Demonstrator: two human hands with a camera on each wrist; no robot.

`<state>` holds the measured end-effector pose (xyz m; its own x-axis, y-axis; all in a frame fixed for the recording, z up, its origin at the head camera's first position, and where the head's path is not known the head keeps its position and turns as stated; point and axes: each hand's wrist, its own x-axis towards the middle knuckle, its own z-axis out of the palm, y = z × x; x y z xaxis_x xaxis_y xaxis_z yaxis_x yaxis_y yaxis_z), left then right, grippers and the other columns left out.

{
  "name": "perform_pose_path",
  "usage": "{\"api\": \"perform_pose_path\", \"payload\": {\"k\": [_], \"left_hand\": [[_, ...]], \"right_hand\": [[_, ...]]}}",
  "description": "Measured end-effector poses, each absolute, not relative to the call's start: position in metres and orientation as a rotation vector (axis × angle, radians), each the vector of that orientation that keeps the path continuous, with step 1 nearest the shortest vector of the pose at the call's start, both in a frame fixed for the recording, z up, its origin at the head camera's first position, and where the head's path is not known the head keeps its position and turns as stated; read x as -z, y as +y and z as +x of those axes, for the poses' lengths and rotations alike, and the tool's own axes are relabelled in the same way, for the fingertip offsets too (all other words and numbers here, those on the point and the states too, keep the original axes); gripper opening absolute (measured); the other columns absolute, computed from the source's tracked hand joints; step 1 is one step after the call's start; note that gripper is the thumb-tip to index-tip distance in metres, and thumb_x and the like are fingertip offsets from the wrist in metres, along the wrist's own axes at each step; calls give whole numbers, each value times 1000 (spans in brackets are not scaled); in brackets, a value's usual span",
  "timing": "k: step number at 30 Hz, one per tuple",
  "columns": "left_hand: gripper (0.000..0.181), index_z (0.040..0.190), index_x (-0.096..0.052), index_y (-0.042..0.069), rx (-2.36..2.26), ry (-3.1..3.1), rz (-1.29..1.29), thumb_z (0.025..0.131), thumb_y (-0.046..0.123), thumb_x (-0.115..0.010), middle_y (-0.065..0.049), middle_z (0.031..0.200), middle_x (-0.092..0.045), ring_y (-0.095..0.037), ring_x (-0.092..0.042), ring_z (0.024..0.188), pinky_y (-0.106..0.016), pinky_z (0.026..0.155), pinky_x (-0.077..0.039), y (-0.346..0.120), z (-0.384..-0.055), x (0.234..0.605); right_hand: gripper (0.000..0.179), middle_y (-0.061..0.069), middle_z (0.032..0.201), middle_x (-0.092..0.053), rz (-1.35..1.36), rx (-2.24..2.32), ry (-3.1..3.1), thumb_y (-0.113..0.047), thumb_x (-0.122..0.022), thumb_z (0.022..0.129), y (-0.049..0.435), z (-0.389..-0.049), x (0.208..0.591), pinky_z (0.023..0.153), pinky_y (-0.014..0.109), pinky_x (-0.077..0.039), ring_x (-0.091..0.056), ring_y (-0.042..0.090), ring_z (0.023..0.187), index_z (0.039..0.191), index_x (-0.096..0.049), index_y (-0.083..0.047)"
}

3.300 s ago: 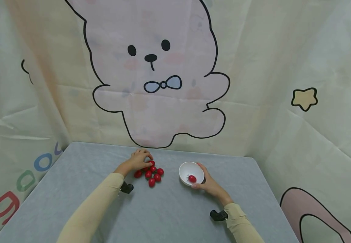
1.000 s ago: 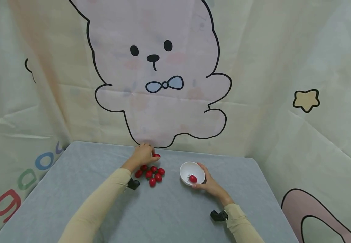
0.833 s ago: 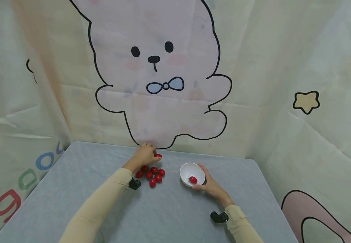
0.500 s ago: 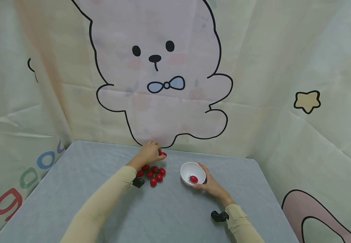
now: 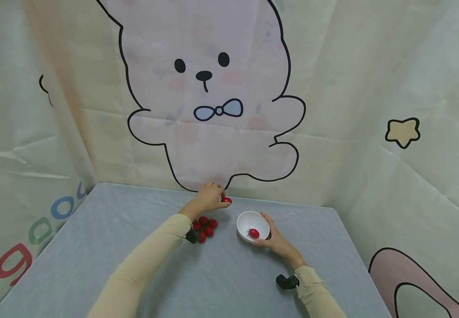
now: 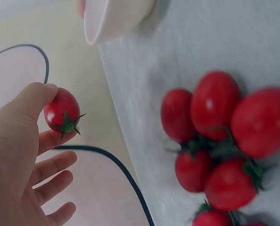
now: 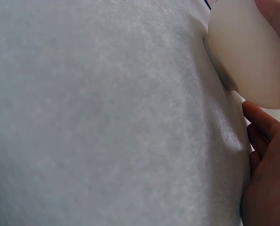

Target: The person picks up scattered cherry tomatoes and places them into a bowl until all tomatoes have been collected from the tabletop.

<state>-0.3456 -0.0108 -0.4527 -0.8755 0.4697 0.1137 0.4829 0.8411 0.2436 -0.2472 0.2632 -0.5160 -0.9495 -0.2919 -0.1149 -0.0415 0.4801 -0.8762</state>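
Observation:
My left hand (image 5: pixel 207 198) pinches a cherry tomato (image 6: pixel 60 108) between thumb and index finger. The other fingers are spread, and the green stem end faces the left wrist camera. The hand is raised behind the bowl's left side in the head view. With thumb and fingers round its right side, my right hand (image 5: pixel 279 245) holds a small white bowl (image 5: pixel 246 220). One cherry tomato (image 5: pixel 254 233) lies inside. In the right wrist view the bowl's outer wall (image 7: pixel 248 56) shows above the fingers. Several more cherry tomatoes (image 5: pixel 209 231) lie clustered left of the bowl, partly hidden by my left wrist.
A pale grey-blue cloth (image 5: pixel 229 282) covers the table. Behind it hangs a curtain (image 5: pixel 344 168) printed with a large cartoon animal. Each wrist carries a black camera, the right one (image 5: pixel 287 282) resting low near the cloth.
From the cluster, my left hand has taken a cherry tomato, lifted it and carried it right towards the bowl. My right hand and the bowl have stayed in place.

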Motion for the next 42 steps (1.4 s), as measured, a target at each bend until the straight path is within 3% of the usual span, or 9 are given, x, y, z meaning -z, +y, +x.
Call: {"api": "perform_pose_path", "payload": {"k": [7,16,22,42], "left_hand": [[33,89,-68,20,395,-2957,-800,84,53,-62,-5,114,-61,-25,-49,113,-49,98,-39,7,-345,453],[34,92,-67,22,346,-2966,-843,84,54,-61,-3,123,-58,-23,-49,116,-48,99,-40,27,-339,450],[36,93,-67,24,276,-2948,-868,83,58,-60,-1,122,-59,-21,-49,114,-45,95,-42,39,-336,448],[36,92,-67,26,234,-2905,-938,83,60,-58,2,115,-61,-20,-49,117,-47,102,-39,64,-325,450]], "right_hand": [[103,12,155,-23,-288,1457,2501,-22,-79,74,263,-251,520,112,58,-21,-27,33,139,151,-11,-16],[100,2,154,-24,-248,1463,2537,-28,-80,74,269,-264,548,112,57,-23,-28,27,139,147,-13,-36],[101,3,153,-25,-239,1461,2543,-31,-80,73,269,-266,550,110,57,-25,-30,27,137,147,-13,-35],[101,4,157,-15,-210,1454,2518,-35,-79,74,271,-261,549,111,57,-26,-24,28,142,146,-10,-41]]}}
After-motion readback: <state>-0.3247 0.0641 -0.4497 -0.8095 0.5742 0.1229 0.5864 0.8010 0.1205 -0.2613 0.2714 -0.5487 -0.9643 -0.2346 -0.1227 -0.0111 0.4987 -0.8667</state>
